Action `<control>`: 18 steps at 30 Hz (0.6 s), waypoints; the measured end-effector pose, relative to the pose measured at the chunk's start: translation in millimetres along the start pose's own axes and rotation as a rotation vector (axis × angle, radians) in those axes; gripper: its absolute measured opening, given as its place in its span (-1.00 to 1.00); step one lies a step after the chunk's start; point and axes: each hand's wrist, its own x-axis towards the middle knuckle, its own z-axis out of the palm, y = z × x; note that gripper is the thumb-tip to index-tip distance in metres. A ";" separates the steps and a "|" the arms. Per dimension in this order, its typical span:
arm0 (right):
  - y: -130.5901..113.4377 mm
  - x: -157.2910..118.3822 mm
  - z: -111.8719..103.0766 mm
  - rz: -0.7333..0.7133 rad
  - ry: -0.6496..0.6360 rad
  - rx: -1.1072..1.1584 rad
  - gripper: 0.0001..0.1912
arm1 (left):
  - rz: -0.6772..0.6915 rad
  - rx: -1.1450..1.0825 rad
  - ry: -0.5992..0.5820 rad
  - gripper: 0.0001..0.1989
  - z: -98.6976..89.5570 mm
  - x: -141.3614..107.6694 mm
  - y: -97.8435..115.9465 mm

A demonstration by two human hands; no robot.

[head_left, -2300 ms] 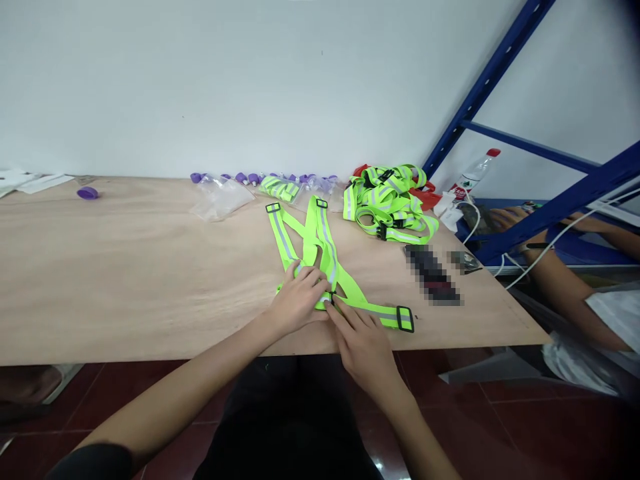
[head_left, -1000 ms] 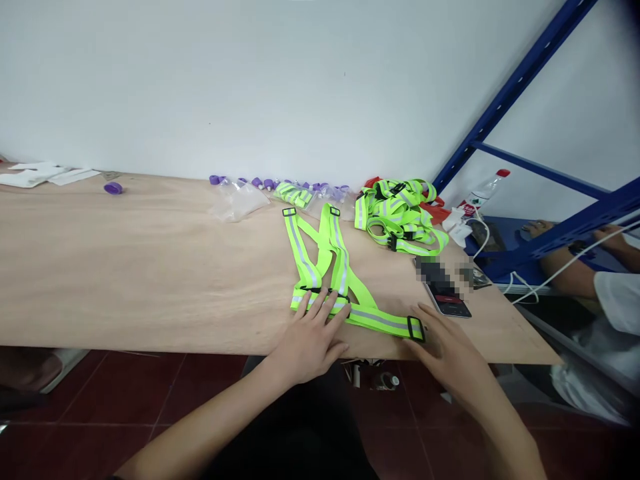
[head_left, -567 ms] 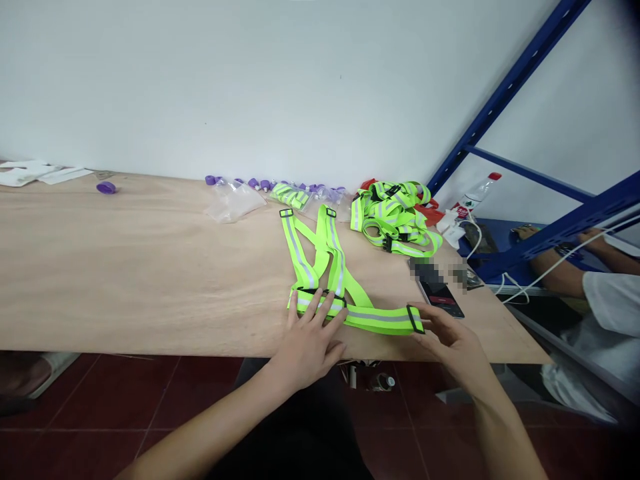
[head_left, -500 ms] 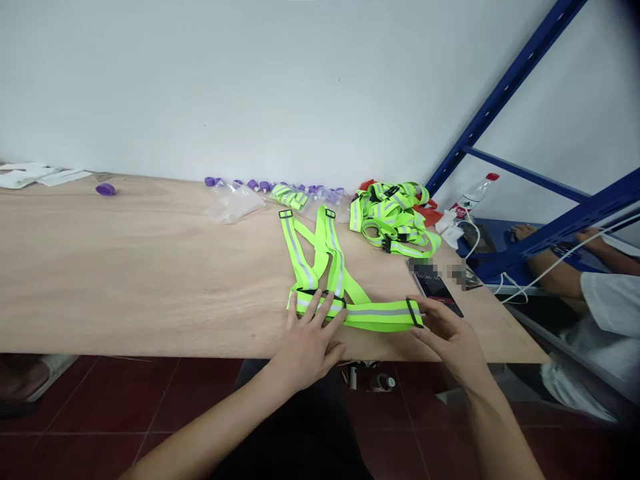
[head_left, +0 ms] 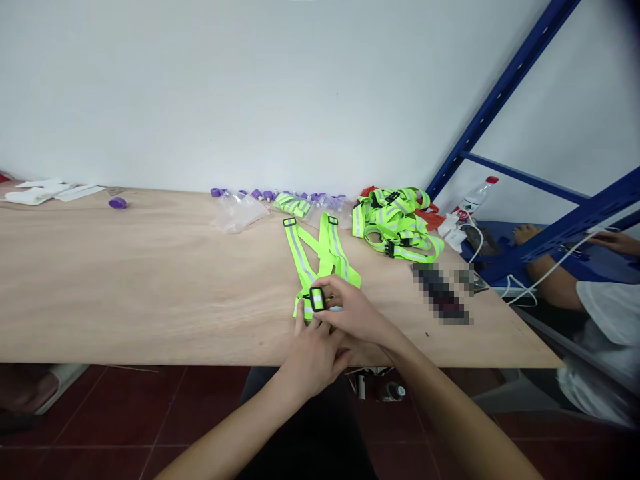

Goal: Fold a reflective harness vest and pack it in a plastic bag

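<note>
A neon-green reflective strap harness (head_left: pixel 300 257) lies on the wooden table, its two shoulder straps pointing toward the wall, each with a black buckle at its far end. My right hand (head_left: pixel 350 310) pinches the waist strap's end by its black buckle (head_left: pixel 317 299), folded over the lower part of the harness. Under it, my left hand (head_left: pixel 313 353) rests on the harness's lower edge with fingers stretched out, partly covered by my right hand.
A heap of green straps (head_left: pixel 395 223) lies at the back right, beside a pixelated dark object (head_left: pixel 440 293). Plastic bags (head_left: pixel 240 212) and purple rolls line the wall. Blue shelving (head_left: pixel 500 107), a bottle (head_left: pixel 477 197) and another person's arm (head_left: pixel 547 273) are at the right.
My right hand has carried the buckled strap end leftward from the right side, folding it over the harness beside my left hand. The view has shifted slightly.
</note>
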 end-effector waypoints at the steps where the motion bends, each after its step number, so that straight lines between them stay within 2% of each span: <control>1: 2.1 5.6 4.8 -0.010 -0.012 -0.072 -0.62 | -0.004 -0.013 0.003 -0.61 2.0 0.0 -0.2; 4: 5.9 16.5 11.5 -0.047 -0.031 -0.237 -0.61 | -0.018 -0.035 0.035 -0.62 11.6 0.5 0.5; 8: 8.8 19.8 13.1 -0.056 -0.081 -0.255 -0.54 | -0.045 -0.039 0.047 -0.60 15.7 -4.2 8.7; 10: 12.6 18.3 14.3 -0.044 -0.086 -0.219 -0.54 | 0.025 -0.125 0.043 -0.61 5.4 -11.9 11.6; 13: 20.3 14.5 16.2 -0.044 -0.062 -0.165 -0.56 | 0.191 -0.377 0.083 -0.64 -21.2 -24.7 5.1; 16: 25.1 11.7 16.7 -0.115 -0.090 -0.186 -0.55 | 0.142 -0.424 0.279 -0.69 -42.1 -27.0 -14.8; 18: 24.6 11.0 16.2 -0.166 -0.123 -0.200 -0.50 | 0.092 -0.373 0.322 -0.75 -45.4 -21.4 -30.5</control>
